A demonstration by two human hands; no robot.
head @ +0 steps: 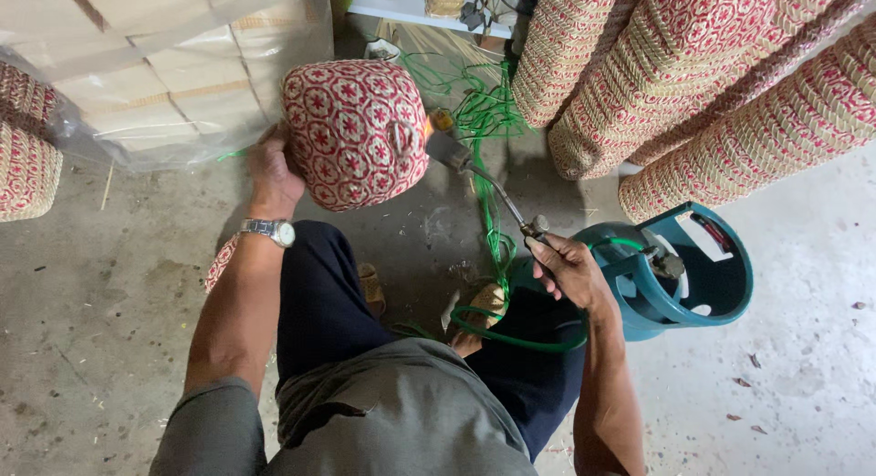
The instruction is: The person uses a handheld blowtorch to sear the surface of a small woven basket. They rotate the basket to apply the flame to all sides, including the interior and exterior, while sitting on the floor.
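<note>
Both hands (274, 170) (568, 268) forward, fingers closed.

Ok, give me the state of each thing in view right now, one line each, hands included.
Red-and-cream woven round basket: held up off the floor, base toward the camera.
Left hand: gripping the basket's left edge.
Right hand: closed on the torch handle.
Metal gas torch: nozzle at the basket's right edge, small flame showing.
Green hose: looped on the floor.
Teal gas cylinder: upright on the floor.
Stacked woven baskets: lying in leaning stacks.

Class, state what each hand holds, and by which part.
Left hand grips the woven basket at its side; right hand holds the gas torch by its handle end.
</note>
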